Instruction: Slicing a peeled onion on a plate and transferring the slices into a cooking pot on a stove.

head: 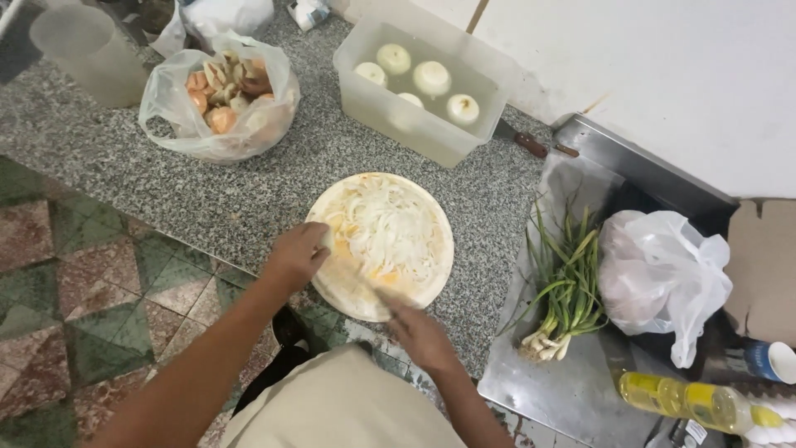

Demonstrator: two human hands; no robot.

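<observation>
Already well into the slicing, by the look of it. Round board (431, 286) on the granite counter (249, 199), heaped with white onion shreds (385, 228). Left hand (297, 255) curled at the board's left edge, fingers closed over a small pale onion piece (328, 240). Right hand (421, 333) at the near edge, wrapped about a knife (365, 280), blade blurred across the board. Still waiting: four peeled onions (432, 77) floating in a clear tub (390, 116) at the far side. Skins bagged (220, 99) far left. Untouched to the right: green onions (564, 290) on a steel tray (572, 390), a white bag (659, 278).
</observation>
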